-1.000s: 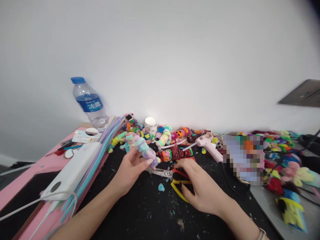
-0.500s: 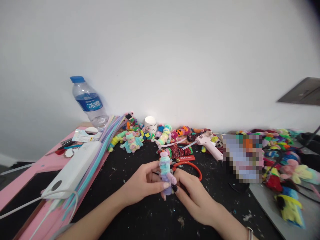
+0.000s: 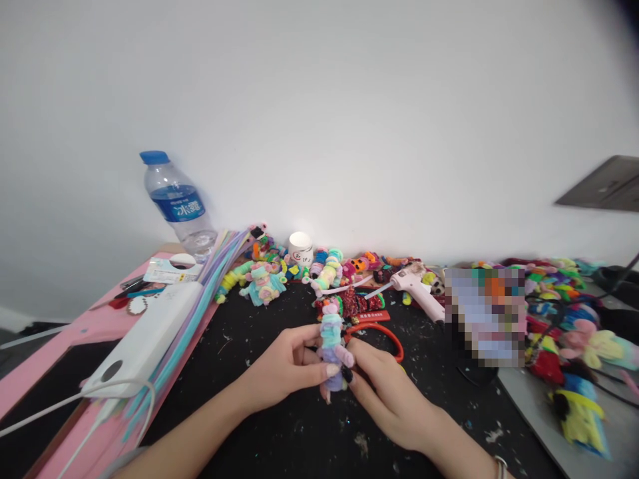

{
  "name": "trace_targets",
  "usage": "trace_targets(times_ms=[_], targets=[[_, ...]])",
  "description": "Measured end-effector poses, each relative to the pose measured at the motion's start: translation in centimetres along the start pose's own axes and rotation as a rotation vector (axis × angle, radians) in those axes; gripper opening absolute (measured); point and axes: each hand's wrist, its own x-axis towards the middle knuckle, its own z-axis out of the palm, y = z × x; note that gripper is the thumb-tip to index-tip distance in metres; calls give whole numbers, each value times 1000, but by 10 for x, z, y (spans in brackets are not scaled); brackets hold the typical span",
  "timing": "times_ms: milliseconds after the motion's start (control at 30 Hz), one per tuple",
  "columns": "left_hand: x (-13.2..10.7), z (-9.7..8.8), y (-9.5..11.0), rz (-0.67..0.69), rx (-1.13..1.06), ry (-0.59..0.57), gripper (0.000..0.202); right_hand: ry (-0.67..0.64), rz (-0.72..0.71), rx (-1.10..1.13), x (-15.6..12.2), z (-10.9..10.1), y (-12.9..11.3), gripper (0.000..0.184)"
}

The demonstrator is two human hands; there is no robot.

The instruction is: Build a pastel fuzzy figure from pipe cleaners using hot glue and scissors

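My left hand (image 3: pixel 284 369) grips a small pastel pipe-cleaner figure (image 3: pixel 331 339), held upright above the black table top (image 3: pixel 249 426). The figure is made of coiled pink, green, blue and purple bands. My right hand (image 3: pixel 387 386) closes in from the right, its fingertips pinching the figure's lower purple part. Red-handled pliers (image 3: pixel 379 330) lie on the table just behind my right hand, partly hidden by it.
A water bottle (image 3: pixel 176 205) stands at the back left, by a white power bank (image 3: pixel 144 339) and a bundle of pastel pipe cleaners (image 3: pixel 210 293). Several finished figures (image 3: pixel 324 269), a white jar (image 3: pixel 300 249) and a pink glue gun (image 3: pixel 417 287) line the wall. More colourful figures (image 3: pixel 574 326) pile at right.
One second ago my left hand held the figure further back while my right hand rested on the pliers. Both hands have since come together on the figure, nearer to me.
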Motion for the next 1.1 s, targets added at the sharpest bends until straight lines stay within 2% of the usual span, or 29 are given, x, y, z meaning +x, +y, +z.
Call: trace_targets(times_ms=[733, 1100], targets=[[1, -4, 3, 2, -18, -44, 22, -4, 32, 147, 1, -1, -3, 15], [2, -5, 0, -22, -86, -29, 35, 66, 95, 155, 1, 3, 1, 14]])
